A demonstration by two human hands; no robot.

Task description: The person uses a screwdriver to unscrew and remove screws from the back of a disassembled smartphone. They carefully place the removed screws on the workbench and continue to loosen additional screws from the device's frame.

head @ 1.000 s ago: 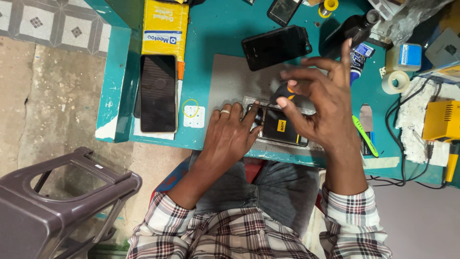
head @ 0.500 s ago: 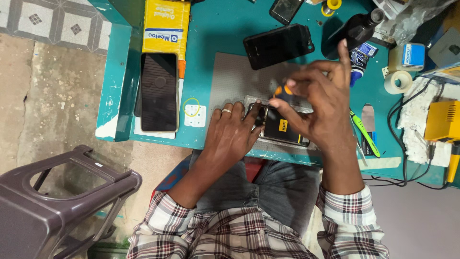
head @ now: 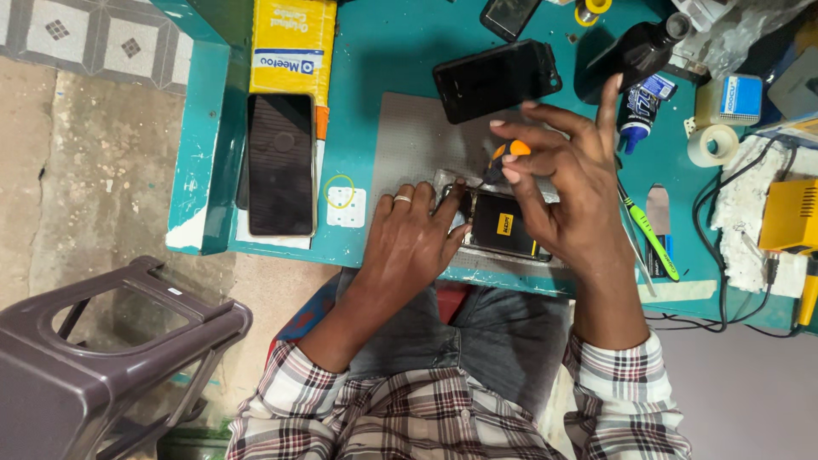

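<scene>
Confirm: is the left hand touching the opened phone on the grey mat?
Touching. The head view shows the left hand with its fingertips pressed on the left end of the opened phone with a black battery, no gap.

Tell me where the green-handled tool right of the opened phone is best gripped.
Probably pinch the green-handled tool at mid-handle from above. It lies flat and slanted on the teal table, long sides exposed, just right of the right hand.
</scene>
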